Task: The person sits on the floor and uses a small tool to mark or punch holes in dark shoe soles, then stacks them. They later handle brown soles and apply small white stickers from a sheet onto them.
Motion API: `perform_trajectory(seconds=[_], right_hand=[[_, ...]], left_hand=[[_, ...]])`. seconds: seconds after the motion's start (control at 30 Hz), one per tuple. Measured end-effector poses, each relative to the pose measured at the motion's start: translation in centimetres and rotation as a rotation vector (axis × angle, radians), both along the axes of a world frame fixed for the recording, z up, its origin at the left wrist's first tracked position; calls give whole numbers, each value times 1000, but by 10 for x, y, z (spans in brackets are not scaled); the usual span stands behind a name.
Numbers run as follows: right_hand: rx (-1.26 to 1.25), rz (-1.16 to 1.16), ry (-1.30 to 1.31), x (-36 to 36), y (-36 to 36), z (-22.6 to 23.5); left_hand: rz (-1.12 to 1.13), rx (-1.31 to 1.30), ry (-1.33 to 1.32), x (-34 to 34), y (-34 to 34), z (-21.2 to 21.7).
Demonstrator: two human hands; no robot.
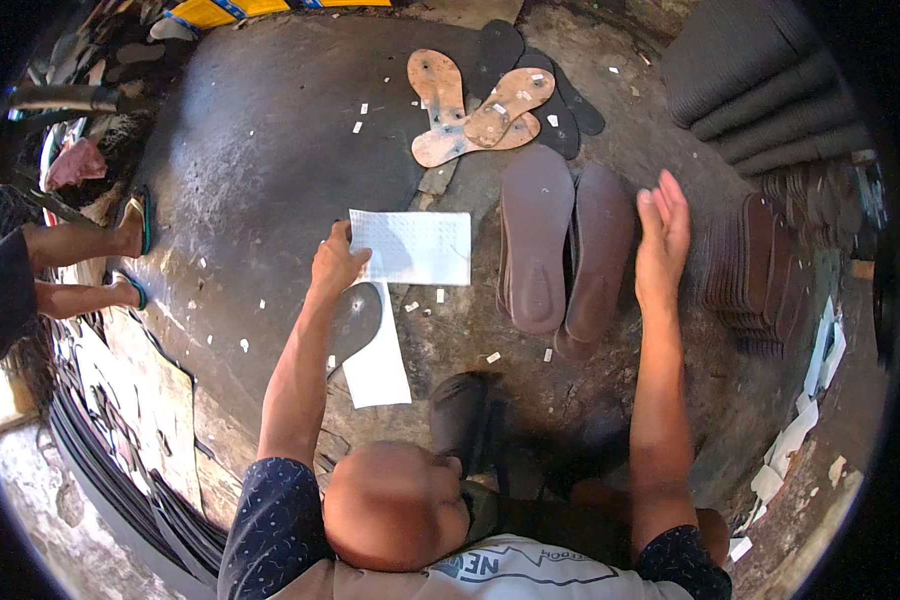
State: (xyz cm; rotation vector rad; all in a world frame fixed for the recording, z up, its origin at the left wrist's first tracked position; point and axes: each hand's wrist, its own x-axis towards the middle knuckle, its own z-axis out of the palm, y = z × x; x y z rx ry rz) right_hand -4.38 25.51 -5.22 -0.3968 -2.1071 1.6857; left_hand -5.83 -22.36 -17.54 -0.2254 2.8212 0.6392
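Observation:
My left hand (338, 264) is closed on the left edge of a white sheet (422, 250) that carries rows of small marks. Partly under that sheet lie a white paper strip (380, 368) and a dark sole piece (354, 326). To the right of the sheet, two stacks of brown shoe soles, a left stack (536, 240) and a right stack (600, 255), lie side by side on the floor. My right hand (663, 240) is just right of these stacks, fingers stretched out, with nothing visible in it.
Tan sole templates (512, 105) and black sole pieces (578, 105) lie beyond the stacks. More brown soles (750, 265) are piled at right, below dark ridged sheets (750, 80). Small white scraps dot the floor. Another person's legs (85, 245) show at left, near black strips (120, 490).

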Motion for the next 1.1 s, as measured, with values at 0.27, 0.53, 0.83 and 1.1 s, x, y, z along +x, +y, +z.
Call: perform_trajectory(seconds=[0.27, 0.53, 0.83, 1.1], right_hand=[[599, 701, 349, -54, -109, 92], [39, 1164, 78, -113, -71, 209], [603, 300, 517, -79, 26, 161], [333, 498, 213, -64, 37, 92]], left_hand=[[-22, 967, -63, -36, 62, 178], [-394, 1920, -252, -75, 131, 244], [52, 1614, -33, -54, 295, 225], [225, 1645, 250, -31, 356, 188]])
